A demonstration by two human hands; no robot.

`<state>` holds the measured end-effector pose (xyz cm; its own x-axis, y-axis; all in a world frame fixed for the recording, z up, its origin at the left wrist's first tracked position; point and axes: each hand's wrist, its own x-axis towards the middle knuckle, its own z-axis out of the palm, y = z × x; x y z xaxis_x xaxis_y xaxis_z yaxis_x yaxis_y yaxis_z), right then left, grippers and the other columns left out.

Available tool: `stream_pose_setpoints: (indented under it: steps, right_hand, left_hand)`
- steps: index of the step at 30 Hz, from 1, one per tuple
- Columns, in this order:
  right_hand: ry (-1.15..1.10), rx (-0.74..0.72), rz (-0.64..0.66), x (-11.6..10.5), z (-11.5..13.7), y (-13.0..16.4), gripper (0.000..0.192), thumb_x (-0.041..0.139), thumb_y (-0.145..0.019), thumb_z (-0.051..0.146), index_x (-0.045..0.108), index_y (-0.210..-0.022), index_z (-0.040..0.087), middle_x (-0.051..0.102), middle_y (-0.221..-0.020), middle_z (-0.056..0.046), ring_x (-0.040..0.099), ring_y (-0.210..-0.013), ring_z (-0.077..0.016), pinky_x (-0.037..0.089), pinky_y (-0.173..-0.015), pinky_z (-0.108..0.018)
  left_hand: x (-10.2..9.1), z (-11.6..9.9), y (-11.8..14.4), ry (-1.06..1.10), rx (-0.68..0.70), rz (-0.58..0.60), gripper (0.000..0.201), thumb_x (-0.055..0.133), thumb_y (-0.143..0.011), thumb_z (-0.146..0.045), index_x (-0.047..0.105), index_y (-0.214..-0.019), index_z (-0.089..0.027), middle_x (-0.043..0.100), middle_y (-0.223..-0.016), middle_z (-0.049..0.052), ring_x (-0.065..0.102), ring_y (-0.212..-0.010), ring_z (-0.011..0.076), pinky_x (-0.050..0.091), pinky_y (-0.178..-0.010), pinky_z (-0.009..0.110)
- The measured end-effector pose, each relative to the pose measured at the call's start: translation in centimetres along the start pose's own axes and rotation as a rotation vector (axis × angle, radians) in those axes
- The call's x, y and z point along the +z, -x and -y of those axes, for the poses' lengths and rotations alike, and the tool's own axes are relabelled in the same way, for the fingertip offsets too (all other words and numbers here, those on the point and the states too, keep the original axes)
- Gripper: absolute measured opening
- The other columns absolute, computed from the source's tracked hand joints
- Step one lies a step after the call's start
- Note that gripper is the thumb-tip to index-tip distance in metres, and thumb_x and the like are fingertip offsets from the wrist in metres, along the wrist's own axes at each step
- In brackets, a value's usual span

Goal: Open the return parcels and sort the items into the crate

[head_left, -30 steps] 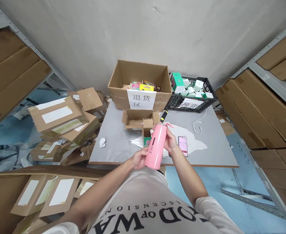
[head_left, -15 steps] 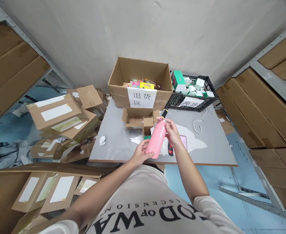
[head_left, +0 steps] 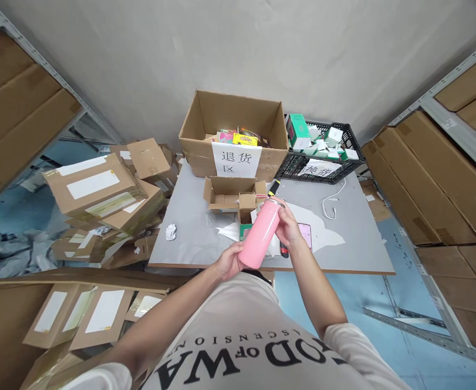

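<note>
A pink bottle (head_left: pixel 261 233) with a metal neck and a pink strap is held tilted above the front part of the table. My left hand (head_left: pixel 230 261) grips it near the base, the fingers partly hidden behind it. Around its upper end, close to the neck, my right hand (head_left: pixel 288 226) is closed. Beneath and behind the bottle are a small opened carton (head_left: pixel 246 202) with a green part and a red and black tool handle (head_left: pixel 284 249), partly covered. A phone (head_left: pixel 305 236) with a lit screen lies just right of my right hand.
On the grey table (head_left: pixel 193 246) stand a large labelled cardboard box (head_left: pixel 197 160), a black crate (head_left: pixel 323 172) of green and white boxes, and an open carton (head_left: pixel 223 201). Crumpled paper (head_left: pixel 170 232) and a white cable (head_left: pixel 326 208) lie there. Stacked cartons (head_left: pixel 93 187) crowd the left.
The bottle has turned slightly and come a little nearer to me. My left hand has shifted its hold near the base, its thumb no longer across the front.
</note>
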<state>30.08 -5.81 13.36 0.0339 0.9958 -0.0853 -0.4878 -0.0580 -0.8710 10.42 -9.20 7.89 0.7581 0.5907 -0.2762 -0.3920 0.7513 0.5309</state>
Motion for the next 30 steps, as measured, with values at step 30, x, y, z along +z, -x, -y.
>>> stream_pose_setpoints:
  steps: [30]
  right_hand:
    - [0.290,-0.384,-0.159,-1.4,3.3,-1.9,0.050,0.074,-0.069,0.047,0.061,-0.112,0.025,0.064,-0.116,-0.007,0.061,-0.103,-0.0225,0.050,-0.086,-0.037]
  left_hand:
    - [-3.2,-1.8,-1.8,-0.735,0.448,-0.397,0.048,0.062,-0.075,-0.054,0.064,-0.105,-0.016,0.067,-0.103,0.011,0.063,-0.096,0.0254,0.049,-0.087,0.043]
